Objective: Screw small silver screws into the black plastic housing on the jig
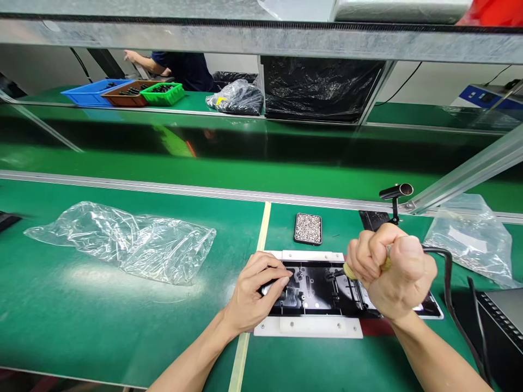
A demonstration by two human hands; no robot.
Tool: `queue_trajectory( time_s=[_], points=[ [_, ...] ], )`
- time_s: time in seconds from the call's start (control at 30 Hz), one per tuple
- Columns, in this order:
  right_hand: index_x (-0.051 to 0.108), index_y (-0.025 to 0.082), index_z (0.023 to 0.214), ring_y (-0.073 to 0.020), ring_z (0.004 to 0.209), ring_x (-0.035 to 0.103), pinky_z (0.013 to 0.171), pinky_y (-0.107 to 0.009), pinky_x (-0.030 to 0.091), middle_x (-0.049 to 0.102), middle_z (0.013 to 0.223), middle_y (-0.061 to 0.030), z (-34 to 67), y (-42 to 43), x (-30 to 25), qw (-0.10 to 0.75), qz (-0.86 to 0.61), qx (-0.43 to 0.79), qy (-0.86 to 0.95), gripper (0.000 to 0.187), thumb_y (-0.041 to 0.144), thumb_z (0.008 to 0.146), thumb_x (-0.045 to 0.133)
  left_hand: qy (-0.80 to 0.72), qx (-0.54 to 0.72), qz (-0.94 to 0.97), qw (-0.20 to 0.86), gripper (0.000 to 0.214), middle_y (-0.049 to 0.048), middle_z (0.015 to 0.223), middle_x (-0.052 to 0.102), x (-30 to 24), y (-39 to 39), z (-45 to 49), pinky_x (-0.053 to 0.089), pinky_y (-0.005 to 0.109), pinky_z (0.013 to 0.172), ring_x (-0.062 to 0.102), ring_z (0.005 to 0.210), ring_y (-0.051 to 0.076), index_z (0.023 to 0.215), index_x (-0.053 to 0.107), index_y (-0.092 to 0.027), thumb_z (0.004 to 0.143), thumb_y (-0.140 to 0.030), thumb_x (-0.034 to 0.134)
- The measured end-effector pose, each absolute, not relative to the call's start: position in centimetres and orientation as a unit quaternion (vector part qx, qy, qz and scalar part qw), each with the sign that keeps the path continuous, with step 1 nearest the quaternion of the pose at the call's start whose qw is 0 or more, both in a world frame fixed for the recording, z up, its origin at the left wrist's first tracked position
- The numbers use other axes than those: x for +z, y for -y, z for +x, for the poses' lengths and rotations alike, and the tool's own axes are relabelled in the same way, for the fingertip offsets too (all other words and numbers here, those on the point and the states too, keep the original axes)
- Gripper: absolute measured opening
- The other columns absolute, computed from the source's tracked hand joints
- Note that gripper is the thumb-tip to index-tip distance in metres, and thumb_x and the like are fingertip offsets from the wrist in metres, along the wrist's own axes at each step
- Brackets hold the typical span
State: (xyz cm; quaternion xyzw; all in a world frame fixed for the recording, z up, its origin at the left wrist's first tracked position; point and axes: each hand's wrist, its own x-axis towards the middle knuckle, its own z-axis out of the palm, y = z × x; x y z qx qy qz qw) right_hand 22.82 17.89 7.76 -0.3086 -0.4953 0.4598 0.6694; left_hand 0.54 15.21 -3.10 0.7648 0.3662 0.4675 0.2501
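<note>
A black plastic part lies in a white jig on the green bench in front of me. My left hand rests on the part's left end, fingers curled and pressing it down. My right hand is closed in a fist round a tool handle, which looks like an electric screwdriver; its tip points down at the middle of the part. A dark cable runs from the fist to the right. A small black tray of tiny screws sits just behind the jig.
A crumpled clear plastic bag lies to the left, another bag at the right. A green conveyor belt runs behind. Blue, brown and green bins stand at the far left, near another person's arm. A dark box is at right.
</note>
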Motion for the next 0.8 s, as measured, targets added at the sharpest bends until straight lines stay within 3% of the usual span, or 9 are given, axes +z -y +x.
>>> queue_trajectory(
  time_s=[0.8],
  points=[
    [0.040, 0.017, 0.057, -0.0054, 0.040, 0.027, 0.036, -0.018, 0.025, 0.028, 0.047, 0.0045, 22.76, -17.63, 7.81, 0.668, -0.307, 0.464, 0.495, 0.056, 0.047, 0.100, 0.060, -0.371, 0.467, 0.761, 0.256, 0.023, 0.0007, 0.102, 0.070, -3.21, -15.12, 0.54, 0.051, 0.028, 0.094, 0.061, 0.103, 0.010, 0.109, 0.075, -0.023, 0.094, -0.007, 0.069]
  ],
)
